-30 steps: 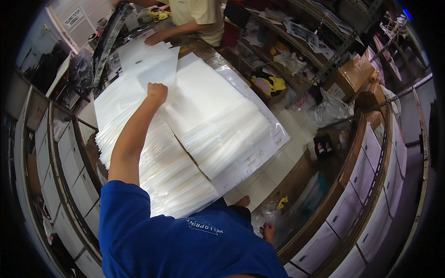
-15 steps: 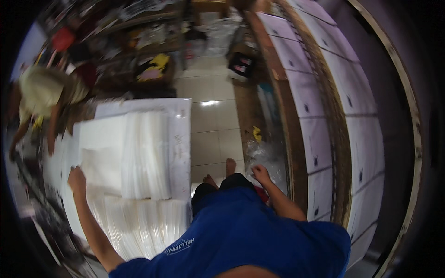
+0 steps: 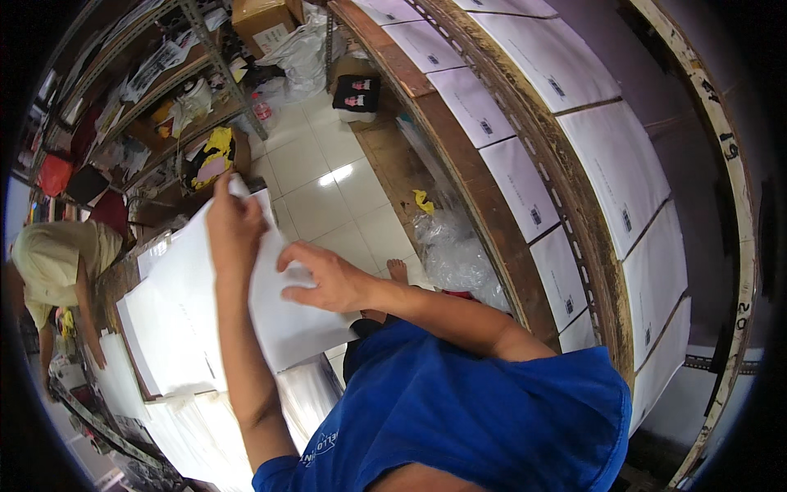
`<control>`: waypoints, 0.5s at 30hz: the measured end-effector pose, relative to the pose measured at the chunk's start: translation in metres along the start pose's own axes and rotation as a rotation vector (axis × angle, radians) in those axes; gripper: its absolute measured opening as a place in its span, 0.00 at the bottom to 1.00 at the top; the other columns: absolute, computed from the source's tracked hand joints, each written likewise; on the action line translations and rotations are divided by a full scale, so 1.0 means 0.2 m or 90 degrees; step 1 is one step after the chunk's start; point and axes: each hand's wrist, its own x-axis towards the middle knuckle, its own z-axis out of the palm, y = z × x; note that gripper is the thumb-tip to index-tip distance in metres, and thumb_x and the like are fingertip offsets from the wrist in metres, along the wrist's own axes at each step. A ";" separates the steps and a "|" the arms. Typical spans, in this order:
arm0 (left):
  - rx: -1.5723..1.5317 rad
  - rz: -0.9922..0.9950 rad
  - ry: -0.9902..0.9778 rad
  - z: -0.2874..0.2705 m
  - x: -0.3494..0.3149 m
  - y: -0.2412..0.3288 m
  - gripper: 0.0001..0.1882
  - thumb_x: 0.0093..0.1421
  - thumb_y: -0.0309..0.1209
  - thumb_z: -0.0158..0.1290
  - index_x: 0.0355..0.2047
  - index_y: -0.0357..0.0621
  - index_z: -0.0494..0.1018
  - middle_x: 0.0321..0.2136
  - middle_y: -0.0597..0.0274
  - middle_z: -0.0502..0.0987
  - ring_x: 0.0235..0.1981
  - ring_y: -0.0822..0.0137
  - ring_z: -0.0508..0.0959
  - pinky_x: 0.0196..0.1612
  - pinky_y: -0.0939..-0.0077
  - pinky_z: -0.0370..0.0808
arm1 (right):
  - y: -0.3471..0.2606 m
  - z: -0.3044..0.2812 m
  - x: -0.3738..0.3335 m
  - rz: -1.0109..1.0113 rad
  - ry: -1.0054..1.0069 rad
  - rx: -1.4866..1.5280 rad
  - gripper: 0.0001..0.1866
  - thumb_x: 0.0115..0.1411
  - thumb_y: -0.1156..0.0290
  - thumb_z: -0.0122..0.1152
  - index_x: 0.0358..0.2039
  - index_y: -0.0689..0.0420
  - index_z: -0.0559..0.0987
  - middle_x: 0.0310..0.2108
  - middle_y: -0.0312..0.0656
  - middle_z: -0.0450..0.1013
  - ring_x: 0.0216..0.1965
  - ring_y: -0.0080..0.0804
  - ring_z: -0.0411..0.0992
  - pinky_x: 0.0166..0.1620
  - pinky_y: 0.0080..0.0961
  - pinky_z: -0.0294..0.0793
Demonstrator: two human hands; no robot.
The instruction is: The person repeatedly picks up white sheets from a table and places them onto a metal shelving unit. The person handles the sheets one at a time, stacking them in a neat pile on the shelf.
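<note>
My left hand (image 3: 235, 225) is raised above the worktable at the left, its fingers closed on the upper edge of a white sheet (image 3: 299, 340). The sheet hangs down and to the right, slightly bent; whether it is paper, cloth or plastic I cannot tell. Just right of it is my right hand (image 3: 328, 279), thumb and fingers apart and curved, holding nothing. Under my left forearm lies more flat white material (image 3: 168, 328) with faint marks. Nearer to me are stacks of translucent plastic sleeves (image 3: 307, 389), partly covered by the sheet and my arm.
Racks at the right carry rows of white printed panels (image 3: 566, 61). Clear plastic wrap (image 3: 459, 250) and a black folded item (image 3: 357, 97) lie along the tiled aisle (image 3: 328, 176). Cluttered metal shelves (image 3: 221, 61) stand behind. A co-worker in a pale shirt (image 3: 61, 254) bends over at the far left.
My left hand has come up and inward and now holds the white sheet. My right hand has moved left from beside my body toward the sheet, its fingers opened. The view has turned.
</note>
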 end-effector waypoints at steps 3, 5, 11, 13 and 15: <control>-0.105 0.023 -0.044 0.29 -0.02 0.11 0.28 0.56 0.25 0.55 0.55 0.30 0.59 0.20 0.57 0.73 0.17 0.68 0.76 0.21 0.76 0.71 | 0.06 -0.16 -0.13 0.143 0.117 -0.046 0.09 0.57 0.79 0.52 0.38 0.55 0.71 0.32 0.37 0.68 0.32 0.20 0.65 0.31 0.16 0.68; -0.201 0.071 -0.063 0.44 -0.08 0.23 0.31 0.55 0.24 0.56 0.58 0.32 0.58 0.27 0.56 0.73 0.20 0.68 0.78 0.23 0.78 0.72 | 0.10 -0.36 -0.26 0.293 0.197 0.021 0.10 0.53 0.84 0.50 0.35 0.58 0.72 0.29 0.37 0.69 0.34 0.28 0.70 0.39 0.24 0.70; -0.322 0.058 -0.201 0.52 -0.47 0.35 0.30 0.52 0.24 0.60 0.56 0.35 0.65 0.29 0.57 0.73 0.23 0.71 0.77 0.28 0.79 0.73 | 0.46 -1.26 -0.84 0.221 0.366 -0.146 0.10 0.49 0.84 0.50 0.30 0.56 0.73 0.31 0.31 0.68 0.37 0.20 0.66 0.43 0.17 0.66; -0.297 0.078 -0.272 0.59 -0.61 0.25 0.29 0.51 0.23 0.60 0.54 0.35 0.66 0.27 0.57 0.74 0.24 0.69 0.76 0.30 0.77 0.74 | 0.56 -1.59 -1.09 0.270 0.403 -0.159 0.08 0.51 0.81 0.49 0.29 0.53 0.72 0.31 0.27 0.66 0.35 0.18 0.65 0.41 0.16 0.65; -0.241 0.002 -0.345 0.65 -0.71 0.16 0.27 0.52 0.25 0.60 0.52 0.36 0.67 0.27 0.54 0.75 0.26 0.64 0.77 0.32 0.74 0.74 | 0.86 -1.96 -1.48 0.295 0.499 -0.364 0.04 0.53 0.75 0.50 0.29 0.53 0.73 0.29 0.28 0.68 0.34 0.22 0.66 0.41 0.20 0.66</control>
